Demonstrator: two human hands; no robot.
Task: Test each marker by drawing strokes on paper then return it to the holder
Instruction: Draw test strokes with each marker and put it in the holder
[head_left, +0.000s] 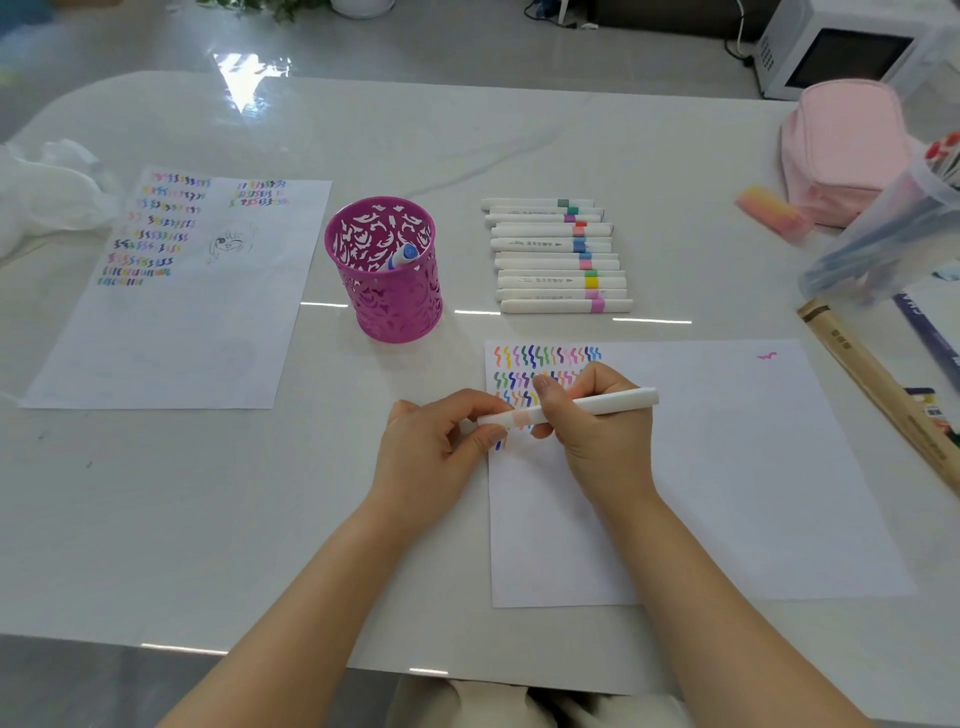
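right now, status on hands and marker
Both hands, left and right, grip white marker with peach band over test paper. Magenta cut-out metal holder unobstructed.

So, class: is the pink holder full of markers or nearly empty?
Nearly empty. Only one blue-capped marker shows inside the pink holder; a row of white markers lies on the table beside it.

Bare table (218, 519) lies open between hands (519, 436) and holder (387, 270).
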